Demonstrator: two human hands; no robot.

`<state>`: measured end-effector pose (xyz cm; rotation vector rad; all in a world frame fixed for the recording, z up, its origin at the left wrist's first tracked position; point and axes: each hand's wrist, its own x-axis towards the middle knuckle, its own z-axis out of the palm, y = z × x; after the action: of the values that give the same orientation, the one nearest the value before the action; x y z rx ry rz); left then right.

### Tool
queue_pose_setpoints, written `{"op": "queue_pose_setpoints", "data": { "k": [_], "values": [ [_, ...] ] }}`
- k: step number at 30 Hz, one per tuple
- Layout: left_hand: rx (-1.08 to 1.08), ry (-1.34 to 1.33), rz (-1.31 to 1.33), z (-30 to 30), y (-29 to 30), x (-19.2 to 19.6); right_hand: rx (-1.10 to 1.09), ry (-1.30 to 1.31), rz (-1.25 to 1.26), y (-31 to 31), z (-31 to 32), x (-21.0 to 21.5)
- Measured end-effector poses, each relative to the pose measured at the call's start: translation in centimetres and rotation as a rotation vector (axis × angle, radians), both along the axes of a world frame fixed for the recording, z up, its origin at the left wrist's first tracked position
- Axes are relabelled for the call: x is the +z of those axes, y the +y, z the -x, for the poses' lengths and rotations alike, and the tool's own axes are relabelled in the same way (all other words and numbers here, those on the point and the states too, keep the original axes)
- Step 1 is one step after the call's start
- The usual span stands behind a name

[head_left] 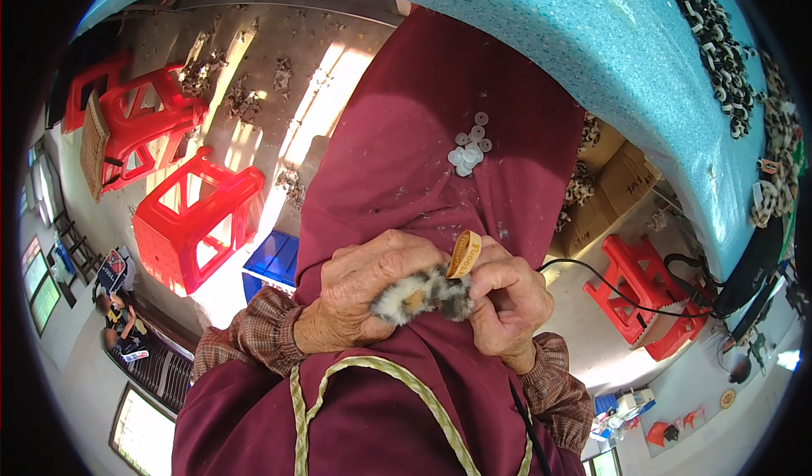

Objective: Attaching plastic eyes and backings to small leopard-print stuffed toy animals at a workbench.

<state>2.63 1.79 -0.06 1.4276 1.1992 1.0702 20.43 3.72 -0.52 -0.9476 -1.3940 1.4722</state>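
Fluffy mottled fur piece [423, 294], matt maroon cloth apron [423, 138], glossy red plastic stools [199, 218].

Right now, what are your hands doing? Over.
Left hand and right hand both gripping a fuzzy grey-and-white piece over the maroon apron. Tan loop at right fingers. White rings piled on lap.
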Motion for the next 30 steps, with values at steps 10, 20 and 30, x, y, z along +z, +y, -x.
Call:
{"op": "queue_pose_setpoints", "data": {
  "k": [10,20,30],
  "values": [
    [-0.218,-0.008,-0.262,1.1,0.4,0.4,0.072,0.015,-0.124,-0.4,-0.4,1.2],
    [-0.044,-0.167,0.105,0.2,-1.2,-0.3,0.164,-0.079,0.069,-0.3,-0.6,1.2],
    [-0.201,-0.21,0.222,0.4,-1.0,-0.7,0.126,-0.742,-0.191,8.8,-1.2,-4.4]
  ]
}}
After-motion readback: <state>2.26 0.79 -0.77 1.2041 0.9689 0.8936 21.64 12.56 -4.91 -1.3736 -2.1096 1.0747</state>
